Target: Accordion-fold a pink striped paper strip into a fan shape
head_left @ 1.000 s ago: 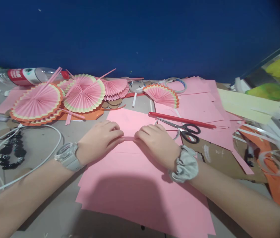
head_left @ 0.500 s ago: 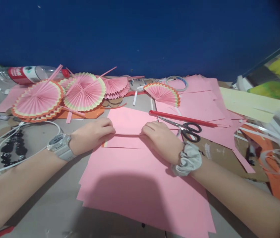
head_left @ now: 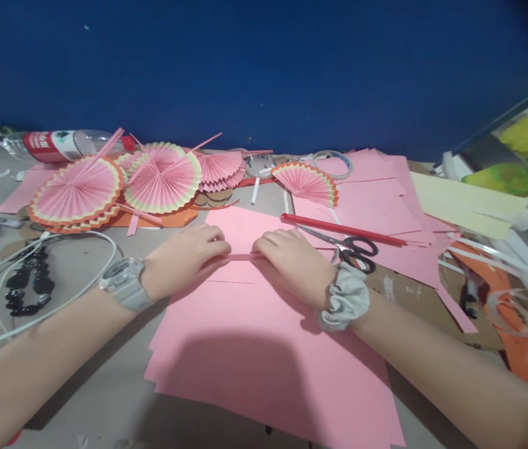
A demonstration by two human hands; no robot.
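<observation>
Left hand and right hand, two in all, reaching in from the table's near side, palms down, fingers curled nearly closed, pinching one folded pink sheet. Sheet lies between both hands' fingertips, over a pink paper stack extending toward the near edge. Beyond the right hand, one pair of scissors, one red stick; along the far edge, leftward, one bottle.

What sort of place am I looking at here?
Probably a craft table, at home or in a workshop, I can't tell which: pleated paper fans, scissors and a loose stack of pink sheets lie on it.
</observation>
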